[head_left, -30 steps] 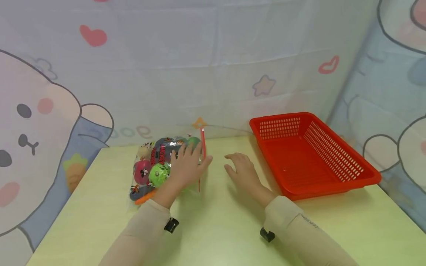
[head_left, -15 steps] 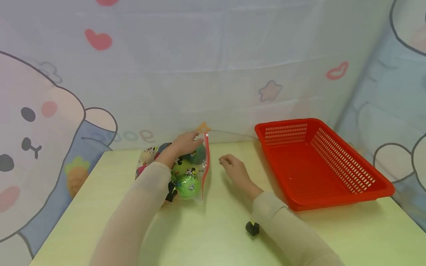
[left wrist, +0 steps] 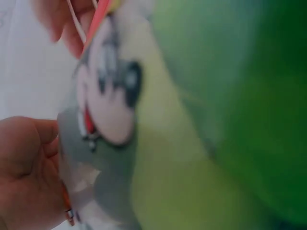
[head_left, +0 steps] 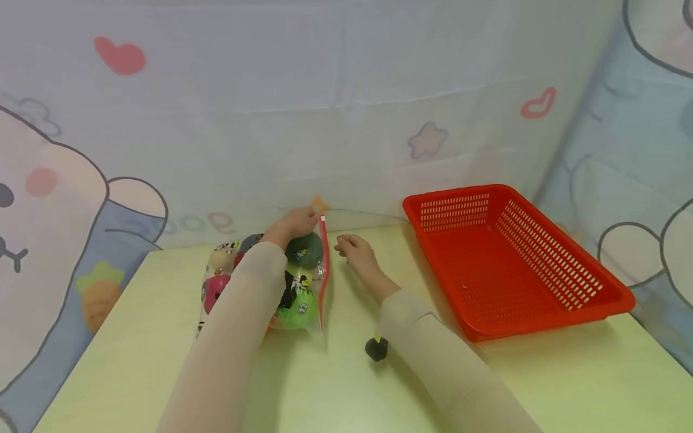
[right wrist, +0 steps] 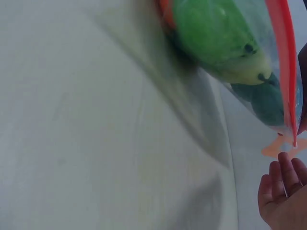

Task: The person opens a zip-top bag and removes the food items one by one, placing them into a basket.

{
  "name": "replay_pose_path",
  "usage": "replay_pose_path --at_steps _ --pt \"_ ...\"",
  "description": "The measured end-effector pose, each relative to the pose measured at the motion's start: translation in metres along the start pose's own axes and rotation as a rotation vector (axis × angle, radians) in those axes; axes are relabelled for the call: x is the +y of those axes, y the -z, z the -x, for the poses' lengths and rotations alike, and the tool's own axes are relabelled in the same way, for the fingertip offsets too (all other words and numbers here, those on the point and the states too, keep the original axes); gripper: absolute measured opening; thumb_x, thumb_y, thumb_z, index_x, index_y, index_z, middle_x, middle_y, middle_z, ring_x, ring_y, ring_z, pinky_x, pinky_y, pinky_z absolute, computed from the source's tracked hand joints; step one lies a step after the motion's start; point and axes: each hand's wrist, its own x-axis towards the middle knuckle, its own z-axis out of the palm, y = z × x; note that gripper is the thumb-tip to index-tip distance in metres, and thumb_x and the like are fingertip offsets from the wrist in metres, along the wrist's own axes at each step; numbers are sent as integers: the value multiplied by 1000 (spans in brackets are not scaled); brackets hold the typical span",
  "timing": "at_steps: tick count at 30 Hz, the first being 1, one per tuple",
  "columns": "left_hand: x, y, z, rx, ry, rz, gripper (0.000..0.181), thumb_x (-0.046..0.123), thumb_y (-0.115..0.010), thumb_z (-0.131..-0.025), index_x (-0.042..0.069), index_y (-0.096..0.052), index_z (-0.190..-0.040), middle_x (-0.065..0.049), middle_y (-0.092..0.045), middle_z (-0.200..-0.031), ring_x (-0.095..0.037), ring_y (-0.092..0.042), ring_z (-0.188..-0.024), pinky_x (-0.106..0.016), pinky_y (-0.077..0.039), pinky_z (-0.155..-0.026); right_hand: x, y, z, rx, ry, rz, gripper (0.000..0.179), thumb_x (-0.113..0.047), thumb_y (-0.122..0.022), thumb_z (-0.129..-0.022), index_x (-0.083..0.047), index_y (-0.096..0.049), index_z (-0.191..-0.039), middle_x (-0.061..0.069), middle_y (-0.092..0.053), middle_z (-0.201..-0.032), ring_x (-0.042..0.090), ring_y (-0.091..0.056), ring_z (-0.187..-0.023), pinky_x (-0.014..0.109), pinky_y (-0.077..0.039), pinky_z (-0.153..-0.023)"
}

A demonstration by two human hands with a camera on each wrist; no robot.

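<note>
A clear zip bag (head_left: 303, 282) with cartoon mouse prints and a red zip strip (head_left: 324, 252) rests at the back left of the table. Green, dark and pink rounded things (head_left: 215, 290) show through it. My left hand (head_left: 292, 225) reaches over the bag and grips its far edge near the strip's end. In the left wrist view, the left hand's fingers (left wrist: 45, 139) curl behind the plastic. My right hand (head_left: 358, 255) is just right of the strip, holding nothing, fingers relaxed. Its fingertips (right wrist: 284, 158) point towards the strip's lower end in the right wrist view.
A red plastic basket (head_left: 465, 300) with slotted walls stands at the right of the pale table (head_left: 335, 385). A printed cloth (head_left: 260, 120) hangs close behind the table. Each sleeve carries a small dark wrist mount (head_left: 376, 348).
My left hand has gone from lying spread on top of the bag to gripping its far edge. The right hand has moved left, closer to the zip strip.
</note>
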Motion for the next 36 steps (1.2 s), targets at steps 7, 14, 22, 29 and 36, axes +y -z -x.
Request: replay_pose_path --at_steps 7,14,22,29,36 --pt "-47 -39 -66 165 -48 -13 37 47 -39 -93 18 -62 -96 -2 -59 -89 -20 -52 -73 -37 -41 -61 -14 -10 -18 -45 -91 -10 43 -36 -43 -96 -5 -54 -124 14 -61 -115 26 -59 -104 40 -47 -88" --pt "99 45 115 126 -36 220 37 30 -47 -95 3 -59 -118 -14 -60 -117 -27 -56 -103 -38 -45 -85 -32 -5 -32 35 -109 -23 40 -36 -46 -94 -1 -63 -103 6 -56 -88 15 -53 -80 33 -51 -74" --pt "67 27 65 224 -97 207 35 42 -47 -93 14 -68 -100 -1 -62 -85 -16 -51 -70 -30 -40 -61 -42 1 -38 58 -48 109 29 -31 -48 -93 -7 -64 -95 1 -58 -81 12 -47 -71 22 -40 -61" --pt "104 57 123 210 37 207 26 23 -49 -94 2 -64 -101 -11 -58 -91 -20 -46 -71 -30 -38 -63 -44 2 -36 41 23 352 28 -33 -46 -93 -12 -61 -83 1 -59 -80 17 -51 -74 27 -36 -64" --pt "89 47 142 350 13 218 24 18 -47 -95 -1 -61 -98 -16 -62 -97 -23 -51 -77 -32 -40 -68 -22 -11 -18 -41 10 257 26 -28 -50 -91 -9 -68 -91 5 -68 -87 16 -64 -78 26 -47 -69"
